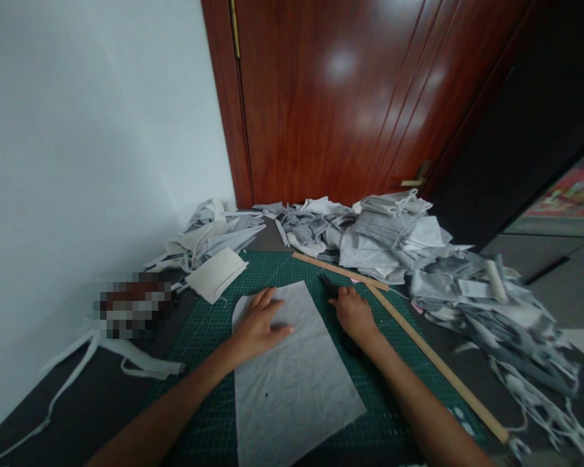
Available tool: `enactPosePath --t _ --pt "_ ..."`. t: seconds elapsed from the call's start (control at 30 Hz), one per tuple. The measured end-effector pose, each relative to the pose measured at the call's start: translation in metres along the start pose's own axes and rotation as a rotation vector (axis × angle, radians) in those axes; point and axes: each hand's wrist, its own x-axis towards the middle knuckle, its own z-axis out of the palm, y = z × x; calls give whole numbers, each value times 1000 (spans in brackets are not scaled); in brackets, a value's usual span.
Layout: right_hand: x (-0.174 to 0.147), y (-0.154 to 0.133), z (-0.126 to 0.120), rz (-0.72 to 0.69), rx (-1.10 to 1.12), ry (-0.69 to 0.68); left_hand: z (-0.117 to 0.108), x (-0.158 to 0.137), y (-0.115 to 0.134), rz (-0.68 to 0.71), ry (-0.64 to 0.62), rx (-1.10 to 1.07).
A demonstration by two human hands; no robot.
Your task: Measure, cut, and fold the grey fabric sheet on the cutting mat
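A light grey piece of fabric (302,370) lies flat on a green cutting mat (263,263), its upper left corner rounded and a small dark mark on its lower part. My left hand (263,321) rests on the upper part of this fabric with the fingers spread. To the right of the fabric, my right hand (354,314) is closed over a dark tool that looks like black scissors (327,284). The tool's far end pokes out beyond the fingers; the hand and wrist hide much of the rest.
Two wooden rulers (438,363) (338,269) lie right and beyond. Heaped grey and white fabric (394,237) lines the back and the right side (496,311). A folded cream cloth (217,275), fabric strips (146,363) and a blurred-out object (132,305) are at left. A wooden door (321,104) stands behind.
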Motion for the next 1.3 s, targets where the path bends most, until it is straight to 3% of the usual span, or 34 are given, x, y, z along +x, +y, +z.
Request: enactPosePath --t 0.17,0.3,0.5,0.67,0.77,0.83,0.9,0.97,1.03,1.1,1.2,1.3 --pt "5 31 2 -52 93 47 2 -3 0 69 -166 123" --pt "17 69 -14 -53 119 131 1 -2 -6 77 -194 151" --pt "14 134 -39 110 -5 248 2 -6 -14 -144 -75 250" --pt "8 155 -34 192 -96 279 2 -7 -5 -185 -138 252" --pt "10 146 -32 238 -143 283 -3 -2 2 -160 -219 163" --pt "11 133 -33 239 -154 352 -7 1 3 -137 -207 47" --pt "13 113 -32 118 -49 461 -11 4 0 -130 -95 -63" --pt "11 87 -26 -104 219 486 -15 8 -7 -148 68 -112" --pt "5 58 -13 -248 500 372 -20 12 -17 -210 221 -74" --pt "-6 32 3 -288 573 241 -27 16 -31 -291 299 -4" --pt "-19 7 21 -372 527 148 -36 19 -52 -395 271 15" --pt "-20 6 28 -376 421 101 -40 17 -67 -381 179 -1"
